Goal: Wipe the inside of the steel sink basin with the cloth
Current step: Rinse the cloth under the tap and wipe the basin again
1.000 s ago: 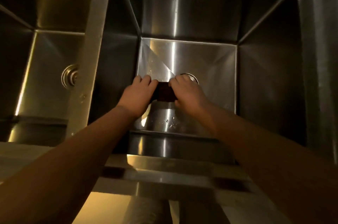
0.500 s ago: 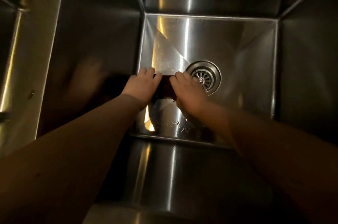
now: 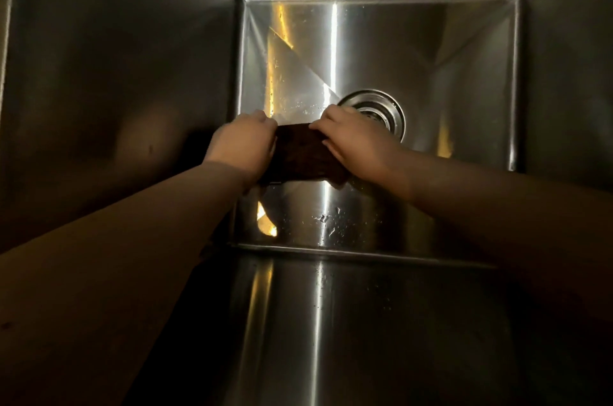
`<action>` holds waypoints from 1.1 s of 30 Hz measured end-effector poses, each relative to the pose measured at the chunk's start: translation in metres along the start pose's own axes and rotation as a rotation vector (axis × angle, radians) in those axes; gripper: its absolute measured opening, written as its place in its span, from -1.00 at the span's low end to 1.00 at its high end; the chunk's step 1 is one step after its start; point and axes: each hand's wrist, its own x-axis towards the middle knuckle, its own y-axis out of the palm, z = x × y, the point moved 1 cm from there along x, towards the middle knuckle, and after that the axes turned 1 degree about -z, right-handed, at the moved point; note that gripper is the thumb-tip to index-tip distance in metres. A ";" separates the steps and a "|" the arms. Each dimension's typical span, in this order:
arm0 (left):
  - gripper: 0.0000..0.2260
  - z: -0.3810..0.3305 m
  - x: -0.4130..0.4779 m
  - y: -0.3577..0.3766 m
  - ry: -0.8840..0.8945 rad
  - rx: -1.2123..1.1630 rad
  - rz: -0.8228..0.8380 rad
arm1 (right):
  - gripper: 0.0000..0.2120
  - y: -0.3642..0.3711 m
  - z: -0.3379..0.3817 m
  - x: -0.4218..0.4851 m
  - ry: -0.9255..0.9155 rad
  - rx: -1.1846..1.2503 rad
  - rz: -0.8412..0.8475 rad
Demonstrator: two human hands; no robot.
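Note:
A deep steel sink basin (image 3: pixel 431 50) fills the head view, its floor shiny with water spots. A dark brown cloth (image 3: pixel 298 153) is stretched between my two hands low in the basin, left of the round drain (image 3: pixel 381 107). My left hand (image 3: pixel 243 145) grips the cloth's left end with curled fingers. My right hand (image 3: pixel 353 140) grips its right end and partly covers the drain's near-left rim. Whether the cloth touches the floor I cannot tell.
Steep steel walls close in on all sides: the left wall (image 3: pixel 116 90), the right wall (image 3: pixel 570 80) and the near wall (image 3: pixel 331 322). Water droplets (image 3: pixel 326 223) lie on the floor near the front edge.
The camera has come lower into the basin. My hands have drawn apart, so more of the cloth shows between them, and their fingers have curled round its ends.

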 end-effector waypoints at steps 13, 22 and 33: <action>-0.76 0.004 0.029 0.005 -0.055 0.200 -0.009 | -0.77 0.000 -0.001 0.021 0.133 -0.134 -0.003; -0.75 0.006 0.055 -0.006 -0.110 0.033 -0.191 | -0.81 -0.011 -0.016 0.042 0.260 -0.037 -0.213; -0.54 -0.002 0.023 0.035 0.088 -0.002 -0.154 | -0.63 0.007 -0.005 0.019 0.243 0.057 -0.303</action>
